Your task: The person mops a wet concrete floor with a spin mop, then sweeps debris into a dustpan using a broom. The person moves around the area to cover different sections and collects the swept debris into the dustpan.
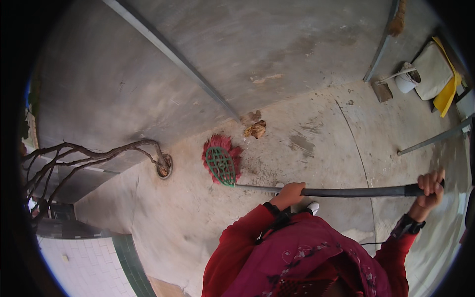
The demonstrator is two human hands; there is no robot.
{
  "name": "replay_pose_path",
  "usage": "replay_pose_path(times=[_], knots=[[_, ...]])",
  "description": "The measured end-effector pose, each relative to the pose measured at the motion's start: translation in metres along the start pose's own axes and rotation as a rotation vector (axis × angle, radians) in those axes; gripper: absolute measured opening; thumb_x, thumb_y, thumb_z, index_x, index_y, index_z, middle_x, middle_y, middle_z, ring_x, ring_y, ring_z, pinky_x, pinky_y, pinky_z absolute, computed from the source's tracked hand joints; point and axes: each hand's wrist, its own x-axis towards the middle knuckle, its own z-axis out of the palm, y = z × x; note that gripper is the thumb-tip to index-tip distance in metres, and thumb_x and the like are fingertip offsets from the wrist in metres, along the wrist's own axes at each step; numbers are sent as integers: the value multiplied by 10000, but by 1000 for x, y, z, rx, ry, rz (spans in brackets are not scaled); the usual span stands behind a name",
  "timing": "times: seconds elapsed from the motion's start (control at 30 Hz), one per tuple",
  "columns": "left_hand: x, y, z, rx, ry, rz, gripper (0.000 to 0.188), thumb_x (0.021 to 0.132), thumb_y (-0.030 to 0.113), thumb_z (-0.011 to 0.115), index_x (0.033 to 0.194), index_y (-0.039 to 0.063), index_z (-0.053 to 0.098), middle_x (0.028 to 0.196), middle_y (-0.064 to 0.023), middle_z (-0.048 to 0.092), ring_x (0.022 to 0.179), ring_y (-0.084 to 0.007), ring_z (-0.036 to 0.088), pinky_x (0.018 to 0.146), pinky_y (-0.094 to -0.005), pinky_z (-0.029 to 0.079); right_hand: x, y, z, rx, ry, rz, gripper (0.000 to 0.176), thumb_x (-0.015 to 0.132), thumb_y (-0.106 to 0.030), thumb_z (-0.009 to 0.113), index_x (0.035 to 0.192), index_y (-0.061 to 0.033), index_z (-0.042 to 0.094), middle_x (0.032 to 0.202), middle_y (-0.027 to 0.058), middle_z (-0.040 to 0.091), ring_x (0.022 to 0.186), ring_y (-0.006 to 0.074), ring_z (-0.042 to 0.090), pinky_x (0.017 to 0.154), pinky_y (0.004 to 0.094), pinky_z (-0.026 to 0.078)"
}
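A long-handled broom with a green plastic lattice head (219, 165) and red bristles (237, 163) lies across my view, its head down on the concrete floor to the left. My left hand (291, 195) is closed around the lower part of its dark handle (352, 192), above my shoes. At the far end, my right hand (430, 188) grips the black handle tip. Just beyond the bristles, crumpled dry leaves (256, 129) rest on the floor near the wall.
A woody vine (111, 153) rises from a round hole (164, 167) in the floor. Metal posts stand at the wall (167, 52) and at right (430, 138). A dustpan (382, 92), white bucket (404, 83) and yellow cloth (446, 97) are far right.
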Motion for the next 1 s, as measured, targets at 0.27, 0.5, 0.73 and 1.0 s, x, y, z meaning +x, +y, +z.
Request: replay_pose_path(times=[0.27, 0.5, 0.73, 1.0], knots=[[9, -16, 40, -229, -26, -20, 196, 633, 89, 604, 767, 62, 464, 668, -160, 540, 699, -375, 530, 575, -401, 410, 21, 24, 62, -84, -32, 4, 236, 688, -66, 515, 711, -109, 284, 451, -27, 346, 310, 81, 349, 388, 246, 321], [69, 7, 17, -226, 159, 125, 111, 666, 67, 550, 732, 43, 463, 658, -167, 528, 664, -379, 513, 556, -418, 391, 7, -8, 74, -170, -139, -216, 257, 674, -57, 568, 704, -115, 319, 424, -41, 436, 306, 56, 430, 328, 193, 340], [62, 79, -6, -113, 2, 272, 141, 671, 132, 578, 705, 52, 466, 637, -153, 524, 646, -358, 521, 542, -421, 385, -24, -118, 63, -132, -241, -311, 234, 714, -61, 536, 687, -115, 310, 460, -21, 426, 364, 71, 442, 416, 186, 368], [76, 129, 41, -123, -490, 516, 169, 637, 178, 600, 734, 70, 514, 629, -154, 549, 623, -354, 543, 547, -441, 408, -131, -210, 30, -360, 160, -572, 181, 750, -20, 487, 779, -70, 316, 507, -30, 342, 364, 37, 339, 488, 179, 291]])
